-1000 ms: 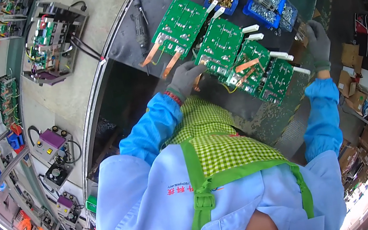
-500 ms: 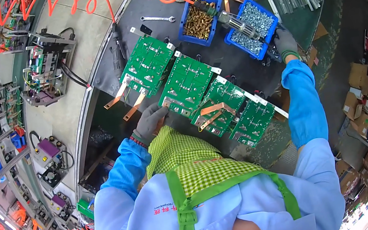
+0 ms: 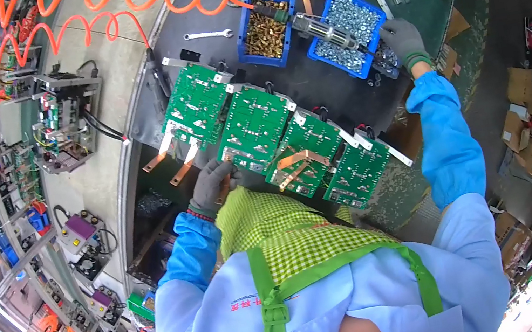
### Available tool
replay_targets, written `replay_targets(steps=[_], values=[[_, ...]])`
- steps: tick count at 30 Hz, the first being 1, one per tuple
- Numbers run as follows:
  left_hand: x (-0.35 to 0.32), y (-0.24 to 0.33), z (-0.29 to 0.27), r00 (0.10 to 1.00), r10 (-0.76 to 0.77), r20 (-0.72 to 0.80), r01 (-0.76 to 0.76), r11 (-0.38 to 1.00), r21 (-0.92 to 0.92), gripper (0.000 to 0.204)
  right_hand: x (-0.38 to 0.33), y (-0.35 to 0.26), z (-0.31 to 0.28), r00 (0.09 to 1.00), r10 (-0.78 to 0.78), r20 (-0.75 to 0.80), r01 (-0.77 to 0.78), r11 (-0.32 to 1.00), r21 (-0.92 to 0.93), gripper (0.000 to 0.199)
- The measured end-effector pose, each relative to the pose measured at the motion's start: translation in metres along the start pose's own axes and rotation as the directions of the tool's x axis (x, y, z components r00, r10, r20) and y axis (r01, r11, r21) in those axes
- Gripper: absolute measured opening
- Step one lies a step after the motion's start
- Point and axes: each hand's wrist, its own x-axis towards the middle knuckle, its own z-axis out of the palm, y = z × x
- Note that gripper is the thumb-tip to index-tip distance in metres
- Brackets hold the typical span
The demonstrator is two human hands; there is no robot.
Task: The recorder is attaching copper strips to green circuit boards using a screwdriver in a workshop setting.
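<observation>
Our left hand (image 3: 212, 184) is at a board (image 3: 252, 126), our right hand (image 3: 404, 40) well apart beside a tray (image 3: 338, 68), grips unclear.

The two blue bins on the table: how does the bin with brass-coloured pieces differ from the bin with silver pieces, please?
The brass-piece bin stands further left; the silver-piece bin is beside the right hand. The brass-piece bin holds yellowish pieces, the silver-piece bin greyish ones. The tool reaches its metal body over the silver-piece bin, its hose end over the brass-piece bin. Both are blue and open-topped.
</observation>
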Motion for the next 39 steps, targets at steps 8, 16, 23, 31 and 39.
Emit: replay_targets(steps=[8, 16, 23, 31, 39], values=[[-0.003, 0.002, 0.003, 0.999, 0.050, 0.014, -0.048, 0.992, -0.113, 0.014, 0.027, -0.052, 0.022, 0.911, -0.413, 0.006, 0.388, 0.849, -0.358, 0.021], [-0.003, -0.005, -0.006, 0.998, 0.062, 0.022, -0.061, 0.997, -0.053, 0.017, 0.011, -0.041, 0.022, 0.947, -0.310, -0.082, 0.299, 0.946, -0.122, 0.016], [-0.032, -0.001, -0.046, 0.999, 0.035, 0.031, -0.033, 0.998, -0.057, 0.015, -0.009, -0.064, 0.049, 0.929, -0.278, -0.242, 0.292, 0.956, 0.020, 0.018], [-0.041, 0.008, -0.068, 0.992, 0.014, 0.126, -0.021, 0.998, 0.056, 0.017, -0.092, -0.176, -0.055, 0.893, -0.199, -0.404, 0.306, 0.926, 0.219, 0.021], [-0.036, -0.002, -0.099, 0.944, 0.152, 0.293, -0.218, 0.954, 0.207, 0.014, -0.257, -0.399, 0.056, 0.711, -0.659, -0.247, 0.703, 0.678, 0.215, 0.021]])
